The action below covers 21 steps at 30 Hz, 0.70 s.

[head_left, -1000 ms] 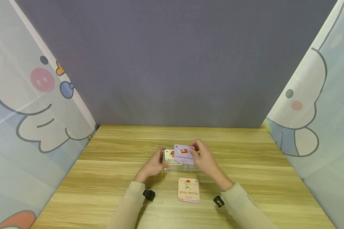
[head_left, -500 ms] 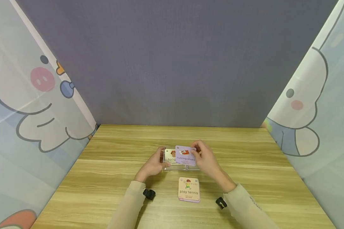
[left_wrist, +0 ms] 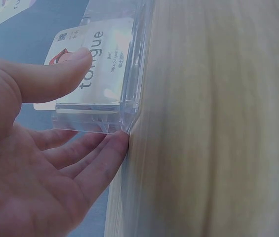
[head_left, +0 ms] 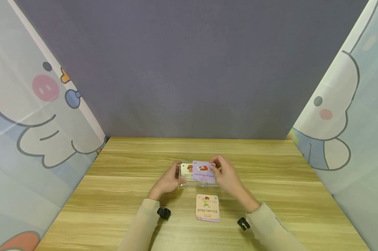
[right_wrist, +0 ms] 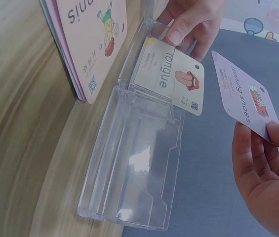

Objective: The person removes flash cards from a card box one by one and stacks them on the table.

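My right hand [head_left: 228, 177] pinches the corner of a purple "running shoes" flashcard [head_left: 204, 173] between thumb and fingers. That card is tilted above a clear plastic card holder [right_wrist: 141, 163] that has two compartments. Several cards stand in the holder's left compartment, a "tongue" flashcard [right_wrist: 171, 79] at the front. No card shows in its right compartment in the right wrist view. Around the holder's left end my left hand [head_left: 169, 179] has its grip, with the thumb [left_wrist: 62, 76] over the front of the tongue card and the fingers against the end wall.
A small stack of flashcards [head_left: 207, 208] lies nearer the body, "play tennis" on top and a purple edge below. The wooden table [head_left: 119, 195] ends at a grey back panel [head_left: 189, 87]. Cartoon-printed curtains [head_left: 327, 104] hang at both sides.
My right hand has shifted slightly right and down with the running shoes card, uncovering a bit more of the tongue card, then nearly stopped. The left hand keeps its place on the holder.
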Tool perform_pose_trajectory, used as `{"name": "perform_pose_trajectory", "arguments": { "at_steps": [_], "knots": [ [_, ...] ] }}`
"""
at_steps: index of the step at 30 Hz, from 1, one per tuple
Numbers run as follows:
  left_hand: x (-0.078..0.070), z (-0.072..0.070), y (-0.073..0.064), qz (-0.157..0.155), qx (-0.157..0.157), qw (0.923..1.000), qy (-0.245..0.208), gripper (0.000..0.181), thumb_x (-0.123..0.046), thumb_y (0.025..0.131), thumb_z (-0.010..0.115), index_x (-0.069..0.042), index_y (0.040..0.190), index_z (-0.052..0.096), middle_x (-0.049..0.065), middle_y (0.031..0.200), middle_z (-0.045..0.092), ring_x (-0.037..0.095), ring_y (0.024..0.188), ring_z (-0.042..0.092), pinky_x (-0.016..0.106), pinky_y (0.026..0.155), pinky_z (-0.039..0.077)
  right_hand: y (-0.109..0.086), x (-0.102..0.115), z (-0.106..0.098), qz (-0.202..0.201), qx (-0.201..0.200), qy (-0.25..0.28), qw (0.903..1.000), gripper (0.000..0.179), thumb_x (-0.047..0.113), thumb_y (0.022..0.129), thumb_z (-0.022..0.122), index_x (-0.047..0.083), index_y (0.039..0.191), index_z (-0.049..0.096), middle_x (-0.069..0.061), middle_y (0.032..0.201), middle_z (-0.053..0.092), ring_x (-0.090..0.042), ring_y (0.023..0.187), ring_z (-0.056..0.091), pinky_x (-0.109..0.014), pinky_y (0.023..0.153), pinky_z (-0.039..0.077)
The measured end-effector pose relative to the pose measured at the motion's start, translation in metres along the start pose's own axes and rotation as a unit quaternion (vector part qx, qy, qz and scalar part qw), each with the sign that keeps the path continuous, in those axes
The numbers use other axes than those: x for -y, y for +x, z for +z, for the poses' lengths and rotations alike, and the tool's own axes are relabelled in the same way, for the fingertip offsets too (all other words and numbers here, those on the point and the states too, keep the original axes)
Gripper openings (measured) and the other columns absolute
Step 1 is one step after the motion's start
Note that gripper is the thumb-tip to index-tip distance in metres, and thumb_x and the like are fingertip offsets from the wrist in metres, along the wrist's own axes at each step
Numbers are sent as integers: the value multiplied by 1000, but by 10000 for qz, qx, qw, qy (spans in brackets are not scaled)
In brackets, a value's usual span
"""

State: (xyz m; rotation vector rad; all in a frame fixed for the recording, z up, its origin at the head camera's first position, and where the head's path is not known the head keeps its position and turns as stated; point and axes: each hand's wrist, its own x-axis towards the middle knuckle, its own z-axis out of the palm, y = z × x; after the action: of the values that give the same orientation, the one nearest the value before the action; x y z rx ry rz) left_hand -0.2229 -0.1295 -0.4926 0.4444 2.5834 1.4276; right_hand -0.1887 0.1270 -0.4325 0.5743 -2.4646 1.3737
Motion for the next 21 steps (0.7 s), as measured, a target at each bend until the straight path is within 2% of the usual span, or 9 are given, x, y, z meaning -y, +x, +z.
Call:
{"name": "perform_pose_trajectory", "arguments": {
  "at_steps": [21],
  "knots": [
    [-2, 0, -2, -1, 42, 10000, -44, 78, -11, 93, 74, 1, 155, 28, 16, 127, 57, 31, 115, 58, 51, 100, 47, -10, 2, -4, 10, 57, -11, 10000, 19, -8, 94, 66, 6, 106, 61, -2, 91, 59, -16, 82, 56, -25, 63, 51]
  ]
}}
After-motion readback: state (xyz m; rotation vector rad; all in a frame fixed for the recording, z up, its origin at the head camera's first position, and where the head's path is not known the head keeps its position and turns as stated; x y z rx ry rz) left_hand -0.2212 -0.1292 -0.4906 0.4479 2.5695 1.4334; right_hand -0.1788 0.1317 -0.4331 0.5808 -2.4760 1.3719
